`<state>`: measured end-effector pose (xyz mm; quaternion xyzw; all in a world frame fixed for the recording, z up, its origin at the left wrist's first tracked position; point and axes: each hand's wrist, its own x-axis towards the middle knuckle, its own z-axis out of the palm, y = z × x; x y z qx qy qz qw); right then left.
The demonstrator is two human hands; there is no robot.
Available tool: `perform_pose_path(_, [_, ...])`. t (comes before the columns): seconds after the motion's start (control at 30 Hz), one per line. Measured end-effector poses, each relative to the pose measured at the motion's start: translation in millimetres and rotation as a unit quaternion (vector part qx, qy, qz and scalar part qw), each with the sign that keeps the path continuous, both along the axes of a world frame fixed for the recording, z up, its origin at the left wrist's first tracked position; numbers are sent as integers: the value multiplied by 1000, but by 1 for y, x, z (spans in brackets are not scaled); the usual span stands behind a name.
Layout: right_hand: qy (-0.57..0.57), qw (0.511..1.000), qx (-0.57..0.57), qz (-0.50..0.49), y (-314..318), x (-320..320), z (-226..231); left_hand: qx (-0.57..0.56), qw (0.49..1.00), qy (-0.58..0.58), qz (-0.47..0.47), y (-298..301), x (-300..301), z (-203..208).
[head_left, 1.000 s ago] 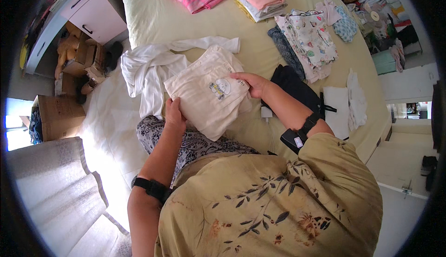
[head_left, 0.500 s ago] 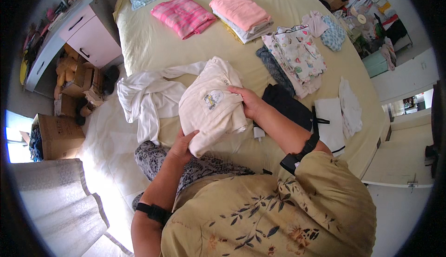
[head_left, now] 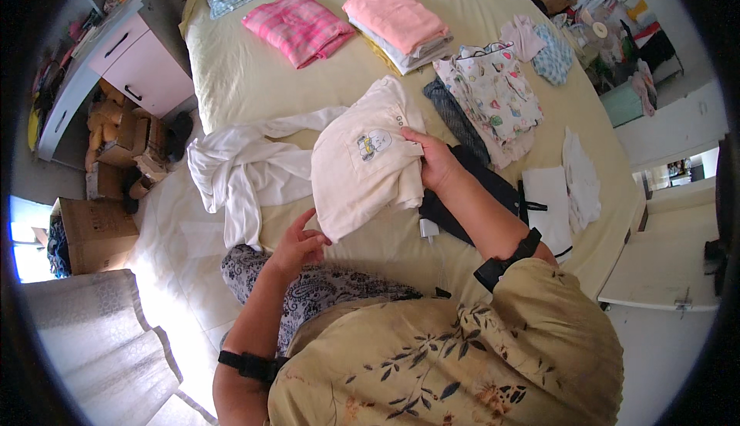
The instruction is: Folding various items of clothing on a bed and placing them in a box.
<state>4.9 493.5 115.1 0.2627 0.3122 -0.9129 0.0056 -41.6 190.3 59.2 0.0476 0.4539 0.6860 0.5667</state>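
Note:
A cream garment (head_left: 362,172), folded into a bundle with a small cartoon print on its front, is held up over the bed. My right hand (head_left: 432,160) grips its right edge, thumb on top. At the bundle's lower left corner is my left hand (head_left: 299,247), its fingers apart and not closed on the cloth; whether the fingertips touch it I cannot tell. A crumpled white garment (head_left: 239,168) with a long sleeve lies just left of the bundle. Partly beneath my right forearm are dark folded clothes (head_left: 493,195).
Across the bed (head_left: 270,79) lie a pink checked folded cloth (head_left: 298,29), a stack topped with pink cloth (head_left: 395,18), and printed folded clothes (head_left: 493,91). White garments (head_left: 547,202) are on the right. A white charger (head_left: 428,229) with its cable sits near my legs.
My left hand has let go of the bundle's lower corner and dropped slightly down and left. My right hand has carried the cream garment a little to the right.

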Motion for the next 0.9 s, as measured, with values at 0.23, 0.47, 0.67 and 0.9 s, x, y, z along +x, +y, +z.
perform_pose_path(0.23, [13,993,59,-104,16,-49,41,-336,781,514,-112,-55,-13,-13])
perform_pose_path(0.47, [75,975,74,-197,13,-113,63,-331,675,658,-41,-86,0,4])
perform_pose_path(0.67, [61,963,64,-254,11,-188,49,-355,648,673,27,-76,3,-2])
perform_pose_path(0.9, [165,924,75,-337,1,-231,38,-364,641,673,62,-77,2,-1])
